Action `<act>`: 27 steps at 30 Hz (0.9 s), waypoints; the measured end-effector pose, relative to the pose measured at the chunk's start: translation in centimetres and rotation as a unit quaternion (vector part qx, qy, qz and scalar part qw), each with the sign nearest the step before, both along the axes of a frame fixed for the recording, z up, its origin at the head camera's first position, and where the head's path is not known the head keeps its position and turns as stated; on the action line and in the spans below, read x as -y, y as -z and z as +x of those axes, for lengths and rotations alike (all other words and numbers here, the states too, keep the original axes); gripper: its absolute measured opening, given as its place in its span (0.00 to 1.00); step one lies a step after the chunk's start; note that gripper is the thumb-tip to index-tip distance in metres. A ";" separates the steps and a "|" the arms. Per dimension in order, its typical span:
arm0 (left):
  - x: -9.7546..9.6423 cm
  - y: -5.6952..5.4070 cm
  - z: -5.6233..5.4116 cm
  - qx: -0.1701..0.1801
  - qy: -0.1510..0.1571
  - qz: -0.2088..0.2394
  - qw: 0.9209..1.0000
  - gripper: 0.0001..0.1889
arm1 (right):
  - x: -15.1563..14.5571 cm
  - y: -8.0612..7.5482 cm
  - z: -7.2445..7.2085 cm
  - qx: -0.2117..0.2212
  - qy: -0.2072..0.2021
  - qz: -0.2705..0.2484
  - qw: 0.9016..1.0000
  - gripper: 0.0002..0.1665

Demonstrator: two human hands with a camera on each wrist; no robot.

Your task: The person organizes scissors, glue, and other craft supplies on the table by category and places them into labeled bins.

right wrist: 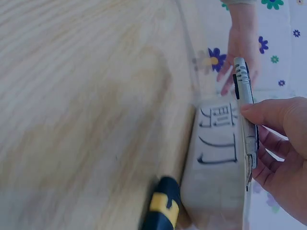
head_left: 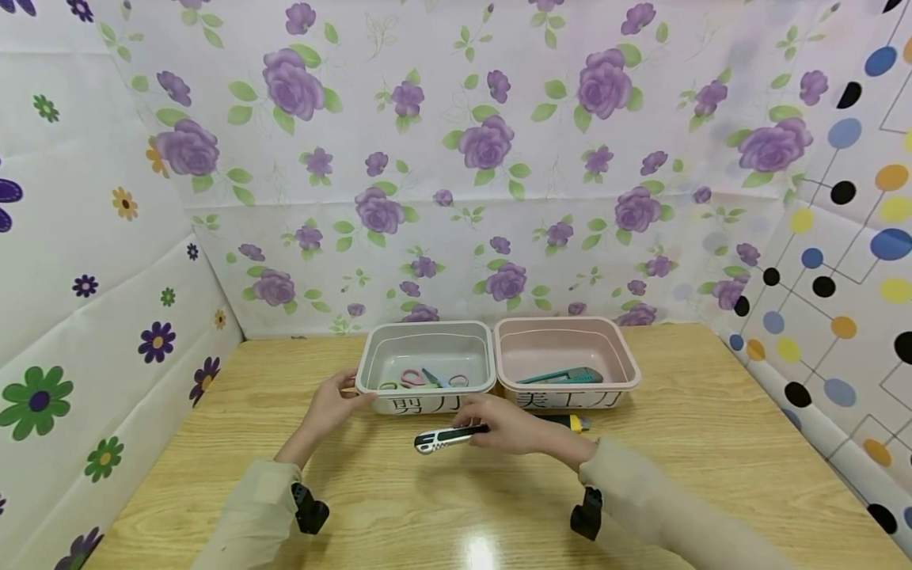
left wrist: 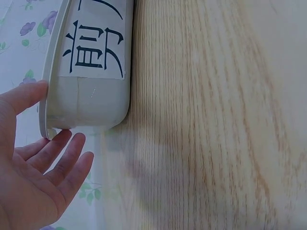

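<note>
My left hand point(head_left: 332, 408) holds the front left corner of a grey plastic bin point(head_left: 378, 360), its thumb at the rim and its fingers along the side. Several scissors point(head_left: 427, 378) lie in that bin. Between thumb and fingers my right hand point(head_left: 509, 423) pinches a silver and black utility knife point(head_left: 445, 438), held above the table in front of the grey bin. In the right wrist view the knife point(right wrist: 245, 96) overlaps the bin's rim. A pink bin point(head_left: 566, 325) stands to the right, with a teal utility knife point(head_left: 570, 376) inside.
A yellow and black tool point(head_left: 573, 423), partly hidden by my right hand, lies on the wooden table point(head_left: 677, 475) before the pink bin. Both bins carry white labels with black characters. Patterned cloth walls point(head_left: 456, 158) surround the table at the back and sides.
</note>
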State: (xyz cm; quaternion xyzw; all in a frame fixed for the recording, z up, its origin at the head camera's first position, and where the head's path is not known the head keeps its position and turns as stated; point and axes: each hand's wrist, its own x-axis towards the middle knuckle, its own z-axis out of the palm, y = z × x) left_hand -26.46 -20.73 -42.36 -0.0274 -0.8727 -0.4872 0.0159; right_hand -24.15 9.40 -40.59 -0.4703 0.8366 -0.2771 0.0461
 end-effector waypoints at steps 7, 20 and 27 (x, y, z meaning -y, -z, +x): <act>0.0 0.1 -0.1 -0.003 0.001 0.004 1.000 0.31 | -2.8 -1.2 -0.4 -0.035 0.002 -0.008 0.999 0.15; 0.0 -0.1 0.0 -0.009 0.004 0.001 1.000 0.31 | -7.6 -2.8 -2.4 -0.066 0.055 -0.009 0.996 0.13; 0.1 0.1 -0.1 -0.009 0.004 0.002 1.000 0.31 | -9.3 -3.5 -3.1 -0.082 0.081 -0.008 0.993 0.13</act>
